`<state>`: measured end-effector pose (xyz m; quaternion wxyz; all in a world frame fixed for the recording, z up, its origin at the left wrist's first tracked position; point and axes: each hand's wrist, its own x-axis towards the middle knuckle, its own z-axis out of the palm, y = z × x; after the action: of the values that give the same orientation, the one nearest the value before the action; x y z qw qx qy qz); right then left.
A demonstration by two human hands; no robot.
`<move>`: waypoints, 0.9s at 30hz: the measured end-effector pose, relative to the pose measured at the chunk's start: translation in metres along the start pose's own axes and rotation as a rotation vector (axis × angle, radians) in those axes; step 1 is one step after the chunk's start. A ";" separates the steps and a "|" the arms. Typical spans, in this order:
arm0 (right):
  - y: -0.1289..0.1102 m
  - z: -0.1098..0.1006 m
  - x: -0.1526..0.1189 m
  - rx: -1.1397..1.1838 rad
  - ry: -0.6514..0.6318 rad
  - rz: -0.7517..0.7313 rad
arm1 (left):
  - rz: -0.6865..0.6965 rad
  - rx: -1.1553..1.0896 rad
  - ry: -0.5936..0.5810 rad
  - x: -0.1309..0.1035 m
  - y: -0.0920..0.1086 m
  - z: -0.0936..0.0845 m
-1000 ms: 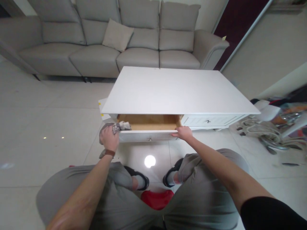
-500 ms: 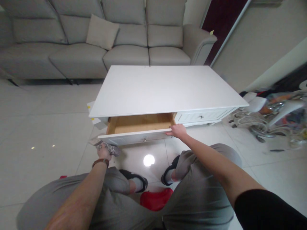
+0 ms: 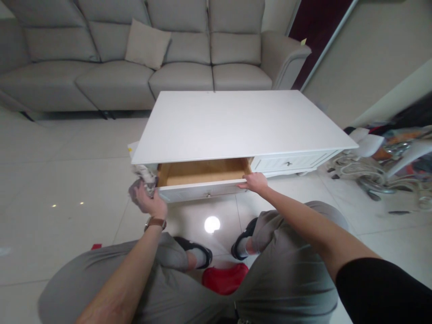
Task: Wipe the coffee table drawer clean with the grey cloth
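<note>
A white coffee table (image 3: 243,123) stands in front of me with its left drawer (image 3: 202,173) pulled out, showing a bare wooden inside. My left hand (image 3: 150,202) is closed on a crumpled, patterned grey cloth (image 3: 145,180), which lies against the left end of the drawer front. My right hand (image 3: 255,182) grips the top edge of the drawer front near its right end, fingers over the rim. The right drawer (image 3: 288,163) is closed.
A grey sofa (image 3: 182,76) with a beige cushion (image 3: 147,44) stands behind the table. Cables and white chair-like items (image 3: 369,143) lie at the right. A red object (image 3: 225,279) is on the floor between my feet.
My left hand has moved up with the cloth, from below the drawer front's left corner to its left end. My right hand keeps its hold on the drawer. The view has shifted slightly.
</note>
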<state>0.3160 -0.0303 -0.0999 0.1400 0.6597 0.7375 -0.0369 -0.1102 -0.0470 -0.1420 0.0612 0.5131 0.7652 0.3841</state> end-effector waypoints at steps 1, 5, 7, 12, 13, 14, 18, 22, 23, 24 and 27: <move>0.000 0.000 0.000 -0.001 -0.002 -0.004 | 0.073 0.057 -0.018 -0.004 0.004 -0.003; 0.000 0.000 0.000 -0.009 -0.002 -0.008 | 0.267 0.181 -0.161 -0.028 0.033 -0.005; -0.001 0.000 0.000 -0.015 0.002 -0.004 | 0.334 0.210 -0.258 -0.041 0.055 0.002; -0.002 0.000 -0.001 -0.014 0.004 0.009 | 0.503 0.185 -0.434 -0.075 0.125 0.033; -0.003 -0.001 -0.001 -0.014 0.008 0.017 | 0.538 0.166 -0.457 -0.083 0.138 0.040; -0.004 -0.001 -0.002 -0.012 0.013 0.024 | 0.564 0.146 -0.466 -0.090 0.150 0.047; -0.006 -0.001 -0.004 -0.006 0.040 0.033 | 0.646 0.081 -0.452 -0.109 0.172 0.062; -0.007 0.000 -0.006 -0.008 0.036 0.032 | 0.771 0.094 -0.484 -0.103 0.153 0.057; -0.007 0.001 -0.006 -0.008 0.039 0.032 | 0.790 0.111 -0.488 -0.098 0.144 0.054; -0.007 0.002 -0.006 -0.007 0.044 0.031 | 0.794 0.132 -0.486 -0.093 0.135 0.051; -0.006 0.004 -0.007 -0.007 0.063 0.024 | 0.730 0.203 -0.437 -0.074 0.101 0.040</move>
<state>0.3114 -0.0383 -0.1028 0.1195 0.6689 0.7336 -0.0117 0.0185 -0.0697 -0.1258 0.0312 0.8225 0.5366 0.1859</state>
